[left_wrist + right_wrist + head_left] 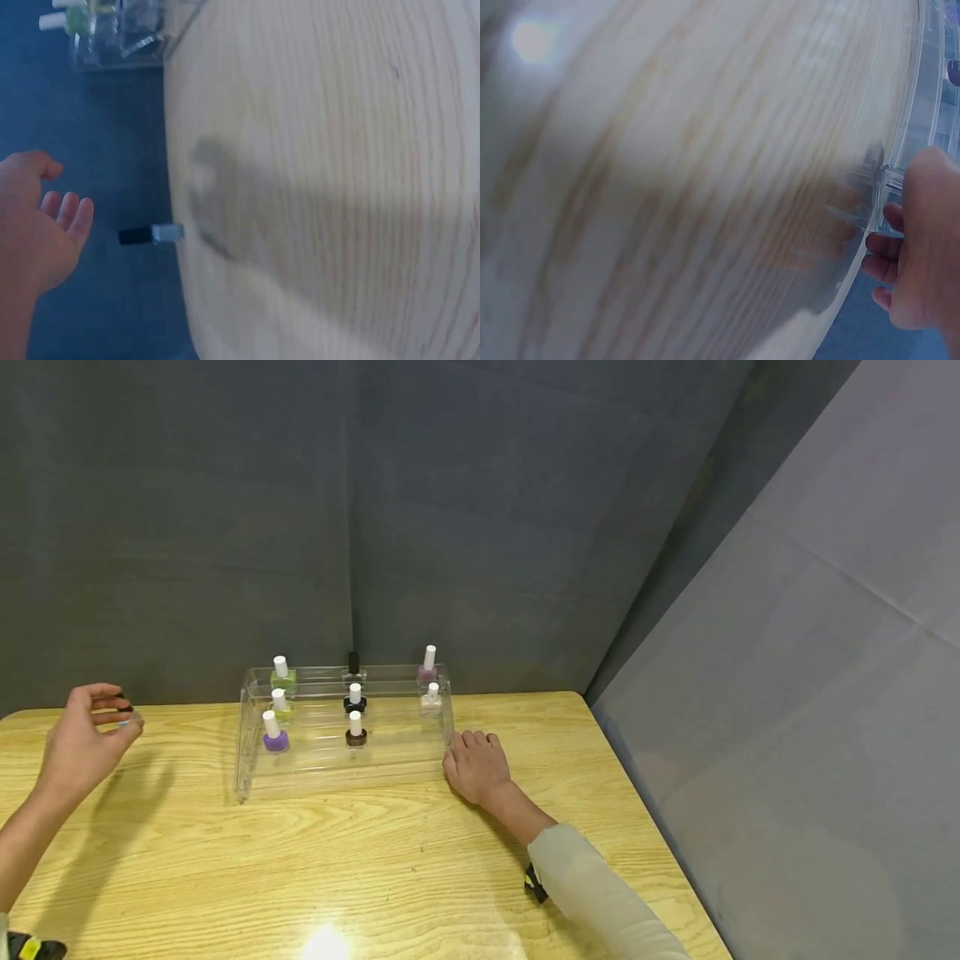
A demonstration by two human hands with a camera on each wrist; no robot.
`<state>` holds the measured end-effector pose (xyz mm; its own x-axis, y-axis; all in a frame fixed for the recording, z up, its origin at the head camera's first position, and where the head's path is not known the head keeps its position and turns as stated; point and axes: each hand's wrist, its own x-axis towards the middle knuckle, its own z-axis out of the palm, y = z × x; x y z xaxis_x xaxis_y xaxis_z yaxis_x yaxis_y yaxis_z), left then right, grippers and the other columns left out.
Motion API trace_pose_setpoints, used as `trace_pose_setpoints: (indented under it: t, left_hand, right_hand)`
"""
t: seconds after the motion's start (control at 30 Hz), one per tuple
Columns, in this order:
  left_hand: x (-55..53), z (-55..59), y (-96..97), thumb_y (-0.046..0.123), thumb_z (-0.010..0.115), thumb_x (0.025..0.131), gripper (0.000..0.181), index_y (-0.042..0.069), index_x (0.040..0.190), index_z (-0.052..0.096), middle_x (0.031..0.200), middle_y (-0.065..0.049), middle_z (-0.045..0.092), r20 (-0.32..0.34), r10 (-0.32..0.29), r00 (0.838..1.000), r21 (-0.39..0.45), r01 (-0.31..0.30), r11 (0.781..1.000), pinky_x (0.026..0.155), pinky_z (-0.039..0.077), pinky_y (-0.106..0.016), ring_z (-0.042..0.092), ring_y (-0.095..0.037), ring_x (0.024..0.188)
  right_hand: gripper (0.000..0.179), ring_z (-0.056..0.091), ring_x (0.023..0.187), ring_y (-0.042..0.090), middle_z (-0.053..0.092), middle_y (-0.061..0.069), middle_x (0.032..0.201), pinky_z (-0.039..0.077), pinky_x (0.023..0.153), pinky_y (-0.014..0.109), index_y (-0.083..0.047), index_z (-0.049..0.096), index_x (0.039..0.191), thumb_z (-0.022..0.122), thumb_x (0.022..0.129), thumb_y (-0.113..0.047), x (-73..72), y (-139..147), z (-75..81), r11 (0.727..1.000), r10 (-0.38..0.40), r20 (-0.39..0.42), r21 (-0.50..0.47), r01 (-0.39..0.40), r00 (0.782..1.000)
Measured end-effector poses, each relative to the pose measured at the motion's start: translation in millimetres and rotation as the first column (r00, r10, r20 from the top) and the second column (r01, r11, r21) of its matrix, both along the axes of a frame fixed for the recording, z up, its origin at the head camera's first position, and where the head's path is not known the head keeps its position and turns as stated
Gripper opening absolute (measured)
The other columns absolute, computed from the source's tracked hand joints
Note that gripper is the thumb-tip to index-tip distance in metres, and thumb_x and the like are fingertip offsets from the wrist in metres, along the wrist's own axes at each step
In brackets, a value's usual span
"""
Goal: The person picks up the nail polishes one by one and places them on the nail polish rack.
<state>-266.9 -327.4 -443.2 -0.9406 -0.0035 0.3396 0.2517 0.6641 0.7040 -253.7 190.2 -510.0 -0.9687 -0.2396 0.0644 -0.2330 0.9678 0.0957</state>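
Note:
A clear tiered display rack (397,770) stands on the table, with several nail polish bottles on its steps. My left hand (82,747) is raised at the far left, fingers loosely bent. In the left wrist view, a pale blue nail polish bottle (166,232) with a black cap stands at the table's back edge, and the left hand (45,217) is apart from it, its thumb and fingers spread. My right hand (476,768) holds the rack's front right corner. The right wrist view has the thumb of the right hand (930,247) against the clear plastic and the other fingers curled below.
On the rack's left are a purple bottle (276,741) and green ones; a dark brown bottle (356,737) is mid-front, a mauve bottle (427,674) back right. Dark curtains (480,527) hang behind the wooden table (360,852), and a grey curtain (810,710) borders its right side.

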Motion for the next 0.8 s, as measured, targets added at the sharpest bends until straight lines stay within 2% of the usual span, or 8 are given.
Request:
trace_pose_setpoints:
  t: [0.07, 0.13, 0.2, 0.27, 0.33, 0.37, 0.53, 0.8]
  left_hand:
    - [-2.6, -4.2, -5.1, 0.014, 0.058, 0.100, 0.061, -0.012, 0.143, 0.024, 0.133, -0.035, 0.039, 0.026, 0.016, 1.000, 0.011, -0.016, 1.000, 0.063, 0.038, -0.003, 0.052, -0.030, 0.103]
    - [-4.6, -7.9, -9.2, 0.017, 0.058, 0.100, 0.064, -0.012, 0.145, 0.022, 0.136, -0.037, 0.036, 0.037, 0.036, 0.999, 0.013, -0.036, 0.999, 0.066, 0.039, -0.003, 0.048, -0.050, 0.111]
    - [-6.6, -11.4, -12.6, 0.019, 0.058, 0.101, 0.067, -0.012, 0.146, 0.020, 0.139, -0.039, 0.034, 0.039, 0.048, 0.998, 0.014, -0.048, 0.999, 0.085, 0.046, -0.013, 0.040, -0.060, 0.119]
    - [-8.7, -14.7, -14.7, 0.018, 0.058, 0.101, 0.067, -0.012, 0.147, 0.020, 0.141, -0.039, 0.032, 0.033, 0.063, 0.997, 0.003, -0.063, 0.998, 0.103, 0.044, -0.031, 0.038, -0.061, 0.122]
    - [-11.0, -17.4, -16.1, 0.016, 0.058, 0.100, 0.067, -0.012, 0.147, 0.020, 0.143, -0.040, 0.030, 0.028, 0.074, 0.997, -0.003, -0.074, 0.997, 0.108, 0.036, -0.052, 0.037, -0.062, 0.123]
    - [-12.0, -18.4, -16.8, 0.013, 0.059, 0.100, 0.067, -0.013, 0.147, 0.019, 0.143, -0.040, 0.029, 0.029, 0.077, 0.997, -0.004, -0.077, 0.997, 0.106, 0.033, -0.061, 0.036, -0.062, 0.124]
    - [-17.5, -23.6, -20.9, 0.012, 0.059, 0.099, 0.070, -0.012, 0.148, 0.015, 0.145, -0.041, 0.024, 0.054, 0.094, 0.994, 0.001, -0.094, 0.996, 0.104, 0.032, -0.065, 0.033, -0.063, 0.125]
    - [-26.0, -30.6, -27.4, 0.015, 0.058, 0.100, 0.077, -0.011, 0.151, 0.007, 0.149, -0.043, 0.008, 0.118, 0.103, 0.988, -0.004, -0.104, 0.995, 0.093, 0.035, -0.073, 0.028, -0.067, 0.126]
  right_hand:
    - [0.049, 0.049, 0.118, 0.027, 0.055, 0.007, 0.124, 0.035, 0.101, 0.047, -0.009, 0.051, 0.136, 0.022, 0.109, -0.036, 0.1, 0.6, 0.1, 1.000, 0.001, -0.004, -0.002, -0.001, 1.000]
    - [0.049, 0.049, 0.117, 0.027, 0.055, 0.007, 0.123, 0.035, 0.100, 0.047, -0.009, 0.051, 0.136, 0.020, 0.109, -0.036, -0.1, 0.9, -0.3, 1.000, 0.002, -0.002, 0.000, -0.002, 1.000]
    - [0.050, 0.049, 0.117, 0.027, 0.055, 0.006, 0.123, 0.035, 0.100, 0.047, -0.009, 0.052, 0.135, 0.019, 0.108, -0.037, -0.6, 1.2, -1.2, 1.000, 0.002, 0.000, -0.004, -0.002, 1.000]
    - [0.051, 0.049, 0.118, 0.027, 0.055, 0.007, 0.125, 0.035, 0.101, 0.047, -0.009, 0.051, 0.136, 0.019, 0.108, -0.037, -1.1, 1.3, -2.1, 1.000, 0.000, 0.003, -0.006, 0.000, 1.000]
    - [0.051, 0.048, 0.119, 0.027, 0.055, 0.007, 0.127, 0.035, 0.101, 0.047, -0.009, 0.050, 0.138, 0.019, 0.108, -0.037, -1.4, 1.3, -3.0, 1.000, -0.001, 0.003, -0.009, 0.001, 1.000]
    - [0.051, 0.048, 0.119, 0.027, 0.055, 0.007, 0.127, 0.035, 0.101, 0.047, -0.009, 0.050, 0.138, 0.019, 0.108, -0.037, -1.3, 1.1, -3.1, 1.000, -0.001, 0.001, -0.010, 0.001, 1.000]
    - [0.050, 0.048, 0.121, 0.027, 0.054, 0.007, 0.129, 0.034, 0.102, 0.047, -0.010, 0.050, 0.139, 0.020, 0.109, -0.037, -0.3, 0.1, -1.7, 1.000, -0.006, 0.013, -0.002, 0.006, 1.000]
    - [0.051, 0.047, 0.123, 0.026, 0.053, 0.006, 0.133, 0.034, 0.103, 0.047, -0.010, 0.046, 0.144, 0.021, 0.109, -0.037, -0.8, 0.2, -0.9, 1.000, -0.013, 0.019, 0.008, 0.013, 1.000]
